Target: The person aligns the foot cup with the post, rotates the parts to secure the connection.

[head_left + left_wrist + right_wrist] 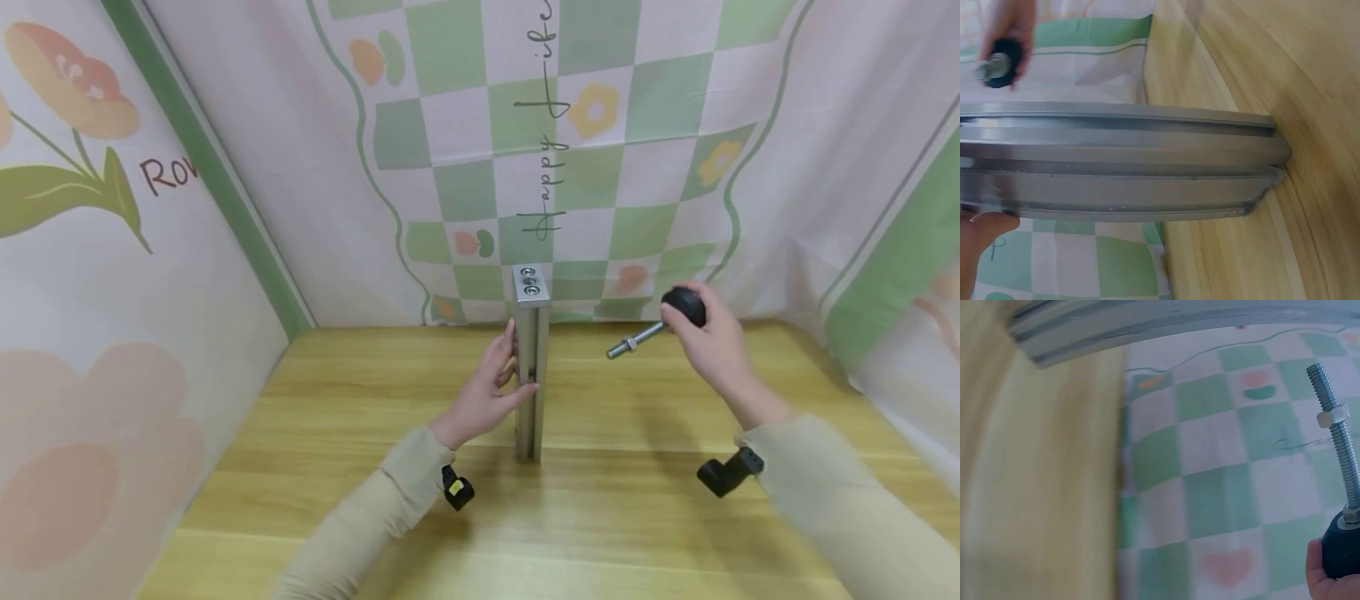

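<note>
An aluminium extrusion profile (529, 417) stands upright on the wooden table, with a metal end plate (531, 292) on top. Two screw heads and a threaded hole between them show in that plate. My left hand (482, 402) grips the profile around its middle, thumb on the near side and fingers at the left. To the right, my right hand (714, 346) holds a levelling foot by its black round base (684, 307). The foot's threaded stud (1338, 434) points left and down in the head view, apart from the profile, and carries a hex nut (1333, 416) partway along.
The wooden table (360, 367) meets a checked fabric curtain (585, 175) right behind the profile. More printed fabric (90, 317) hangs at the left, and another fabric side (892, 275) at the right. Black wrist cameras (729, 472) sit at both sleeves.
</note>
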### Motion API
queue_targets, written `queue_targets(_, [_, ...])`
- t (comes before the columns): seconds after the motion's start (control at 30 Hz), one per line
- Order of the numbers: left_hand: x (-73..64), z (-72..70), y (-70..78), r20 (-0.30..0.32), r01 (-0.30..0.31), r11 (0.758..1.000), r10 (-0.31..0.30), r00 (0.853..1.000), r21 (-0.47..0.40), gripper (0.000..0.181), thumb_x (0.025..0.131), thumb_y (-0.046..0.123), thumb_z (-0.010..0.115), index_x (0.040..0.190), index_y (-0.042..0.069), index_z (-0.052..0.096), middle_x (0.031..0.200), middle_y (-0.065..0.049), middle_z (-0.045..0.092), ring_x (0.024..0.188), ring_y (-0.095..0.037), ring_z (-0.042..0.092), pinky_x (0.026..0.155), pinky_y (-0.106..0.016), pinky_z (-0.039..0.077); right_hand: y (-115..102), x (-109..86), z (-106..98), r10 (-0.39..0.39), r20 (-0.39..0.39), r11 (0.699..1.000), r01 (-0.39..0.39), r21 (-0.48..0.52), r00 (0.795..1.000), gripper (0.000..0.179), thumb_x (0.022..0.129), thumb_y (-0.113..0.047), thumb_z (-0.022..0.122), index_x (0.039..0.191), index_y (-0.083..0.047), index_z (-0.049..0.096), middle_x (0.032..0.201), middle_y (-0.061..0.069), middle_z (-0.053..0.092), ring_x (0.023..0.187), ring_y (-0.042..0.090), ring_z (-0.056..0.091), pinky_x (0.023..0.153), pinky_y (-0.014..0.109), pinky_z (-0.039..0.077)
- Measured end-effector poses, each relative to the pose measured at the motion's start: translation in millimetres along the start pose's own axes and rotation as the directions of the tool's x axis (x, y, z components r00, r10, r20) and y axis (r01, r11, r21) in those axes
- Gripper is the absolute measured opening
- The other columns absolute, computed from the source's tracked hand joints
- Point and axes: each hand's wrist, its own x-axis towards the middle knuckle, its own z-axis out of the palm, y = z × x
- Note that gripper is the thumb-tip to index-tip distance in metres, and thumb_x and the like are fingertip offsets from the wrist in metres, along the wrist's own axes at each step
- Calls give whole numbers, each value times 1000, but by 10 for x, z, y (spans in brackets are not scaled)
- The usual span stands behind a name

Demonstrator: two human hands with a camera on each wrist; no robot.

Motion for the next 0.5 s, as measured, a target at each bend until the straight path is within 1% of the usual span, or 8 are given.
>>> queue_targets(0.03, [-3,-5,1,4,9,1000,-9,1000,4,95,89,-4,59,152,27,-6,152,-22,16,136,-38,30,110,-41,33,-71,36,-26,-6,-10,1000,6,0,1000,50,98,-30,47,139,-3,39,131,33,45,96,32,48,61,16,40])
queue_targets(0.07, [-4,-8,-1,5,14,1000,-14,1000,7,96,89,-4,60,152,26,-6,152,-22,16,135,-38,31,110,-40,33,-143,72,-52,-14,-26,1000,14,1,1000,50,97,-31,48,139,-5,40,131,31,45,95,29,47,62,17,39])
queue_targets(0.1, [-5,-7,-3,4,14,1000,-14,1000,8,97,89,-4,60,151,29,-6,152,-22,16,135,-38,31,110,-39,34,-219,104,-78,-20,-38,1000,20,9,999,50,97,-31,49,139,-6,40,132,29,45,93,26,47,62,17,39])
queue_targets(0.17, [-2,-1,-7,-2,7,1000,-7,1000,4,100,87,-5,61,149,38,-5,151,-22,18,132,-38,34,109,-37,35,-373,165,-123,-39,-68,999,41,31,997,50,96,-32,50,139,-9,41,133,24,45,92,18,45,63,17,39])
queue_targets(0.23, [7,14,-11,-6,-8,1000,8,1000,-1,104,86,-6,63,146,48,-3,149,-22,22,130,-38,37,108,-36,37,-524,208,-153,-73,-109,996,79,50,991,48,96,-32,52,138,-13,43,131,20,47,89,12,44,63,17,38])
queue_targets(0.3, [16,36,-9,-7,-23,1000,23,1000,-8,105,85,-6,63,143,53,-1,147,-23,26,128,-39,39,107,-36,37,-670,231,-168,-113,-157,990,124,62,981,45,95,-31,53,137,-16,46,129,16,49,86,8,44,63,16,38])
queue_targets(0.37, [22,59,0,-2,-31,999,31,1000,-17,105,84,-6,64,145,51,-1,145,-23,28,129,-38,39,107,-36,38,-805,235,-174,-142,-194,985,158,72,971,43,94,-30,54,135,-20,48,130,14,50,85,8,44,62,17,38])
queue_targets(0.5, [30,101,12,8,-38,999,38,999,-28,101,84,-7,64,151,34,0,145,-23,29,130,-38,38,107,-35,37,-1028,222,-175,-180,-241,971,212,111,954,41,94,-29,55,135,-26,48,133,9,48,87,10,44,64,20,37])
